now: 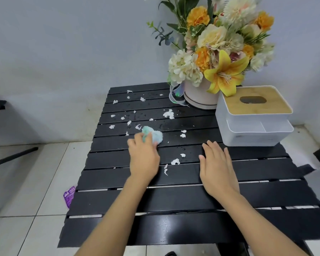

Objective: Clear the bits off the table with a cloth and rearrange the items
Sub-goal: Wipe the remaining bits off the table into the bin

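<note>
Left grip (143, 157) curls round the cloth (154, 135) near the desk's (174, 228) left edge; right grip (217, 169) lies flat, empty. Risk — bits (168, 114) toward the far edge could smear or drop through slat gaps.

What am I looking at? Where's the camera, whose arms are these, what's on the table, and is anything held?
There is no robot here. A single wide-angle camera is worn on a person's head and looks forward and down, so the two bare arms are the wearer's own. The left hand grips a crumpled pale blue-green cloth against a black slatted table. The right hand lies flat on the slats with straight fingers and holds nothing. Small white bits are scattered over the far and middle slats. At the far right stands a bouquet in a round white pot, and just in front of it is a white tissue box with a wooden lid. A purple item lies on the tiled floor to the left.
</note>
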The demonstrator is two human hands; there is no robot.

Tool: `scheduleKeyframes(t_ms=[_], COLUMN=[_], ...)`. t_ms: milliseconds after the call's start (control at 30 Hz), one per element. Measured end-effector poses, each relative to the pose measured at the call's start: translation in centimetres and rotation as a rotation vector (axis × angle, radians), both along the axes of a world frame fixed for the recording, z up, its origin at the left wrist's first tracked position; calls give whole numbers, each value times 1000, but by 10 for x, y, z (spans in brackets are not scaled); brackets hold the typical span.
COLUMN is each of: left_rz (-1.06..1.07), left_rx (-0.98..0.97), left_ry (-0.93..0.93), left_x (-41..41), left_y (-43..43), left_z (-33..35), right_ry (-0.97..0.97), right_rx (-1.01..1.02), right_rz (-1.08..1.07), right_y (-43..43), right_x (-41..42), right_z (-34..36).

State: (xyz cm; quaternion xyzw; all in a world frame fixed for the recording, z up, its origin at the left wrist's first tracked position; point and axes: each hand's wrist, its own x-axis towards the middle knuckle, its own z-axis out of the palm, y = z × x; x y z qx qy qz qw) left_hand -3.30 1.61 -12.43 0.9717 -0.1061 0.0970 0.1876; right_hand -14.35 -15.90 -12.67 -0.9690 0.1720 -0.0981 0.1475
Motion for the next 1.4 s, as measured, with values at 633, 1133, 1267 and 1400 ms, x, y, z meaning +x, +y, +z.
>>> scheduleKeyframes(t_ms=[633, 1133, 1267, 1400], left_rz=[-570, -652, -752, -335], left_rx=[-201, -71, -531, -409], left_ry=[197, 141, 488, 275], left_x=[4, -29, -35, 15], left_y=[-45, -54, -28, -5], left_z=[16, 10, 48, 35], right_ry=[-105, 66, 70, 65], right_rx=[163, -30, -15, -22], right_rz=[-5, -24, -23, -28], right_y=[-3, -10, -11, -11], right_x=[-5, -66, -67, -65], right_z=[4, 3, 2, -1])
